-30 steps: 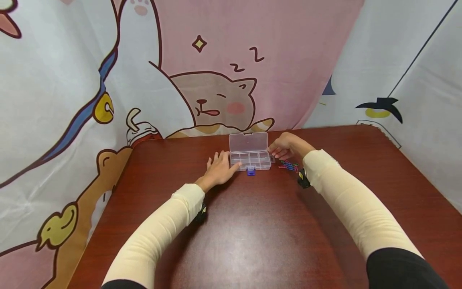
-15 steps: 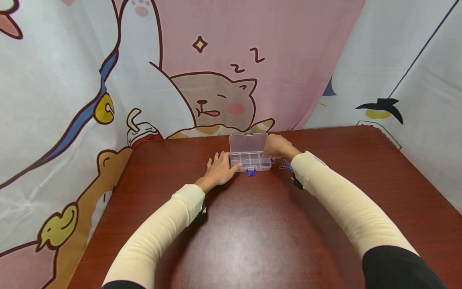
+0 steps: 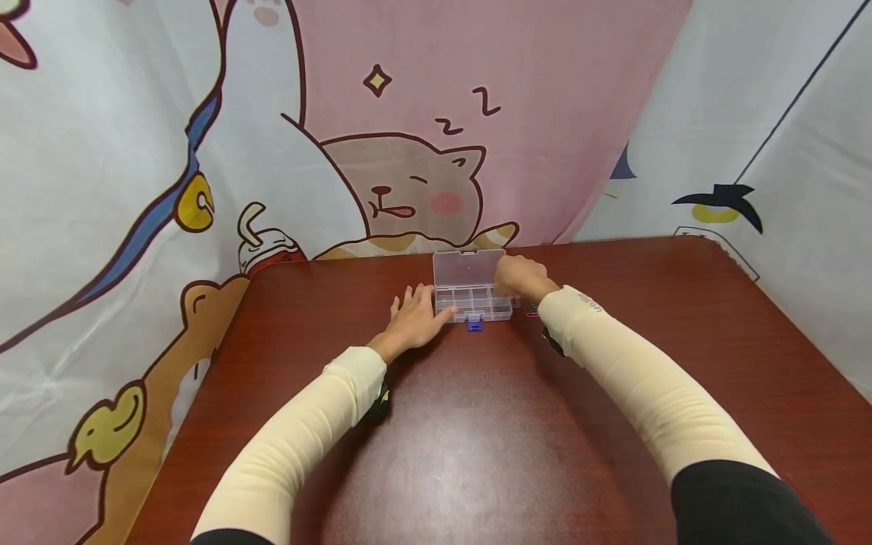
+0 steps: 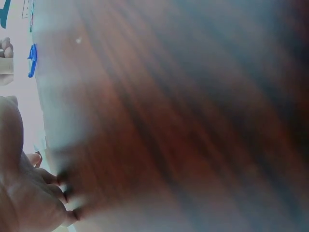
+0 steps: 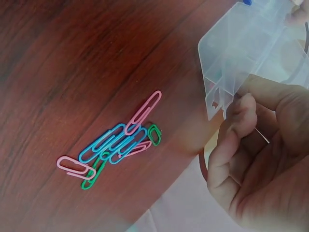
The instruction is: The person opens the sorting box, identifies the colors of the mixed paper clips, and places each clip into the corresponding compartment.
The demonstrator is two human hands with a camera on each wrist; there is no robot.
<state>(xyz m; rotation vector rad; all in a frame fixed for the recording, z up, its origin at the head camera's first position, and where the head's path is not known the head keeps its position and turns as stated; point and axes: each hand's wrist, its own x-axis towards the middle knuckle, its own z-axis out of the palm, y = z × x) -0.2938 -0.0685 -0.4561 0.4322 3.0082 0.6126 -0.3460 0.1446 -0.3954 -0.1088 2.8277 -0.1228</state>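
A clear plastic compartment box (image 3: 462, 303) with its lid raised and a blue latch (image 3: 474, 325) stands near the table's far edge. My left hand (image 3: 412, 318) rests at the box's left side, fingers spread, thumb at the front left corner. Over the right-hand compartments is my right hand (image 3: 521, 278), its fingers curled. In the right wrist view its fingertips are partly hidden at the box wall, so what they pinch, if anything, cannot be told. Pink, blue and green paper clips (image 5: 113, 142) lie in a loose pile to the right of the box.
The brown wooden table (image 3: 436, 454) stretches toward me in front of the box. Behind its far edge hangs a printed cartoon curtain (image 3: 579, 113).
My right hand has moved left from beside the paper clips to over the box's right compartments, its wrist now covering most of the pile. The left hand has stayed in place.
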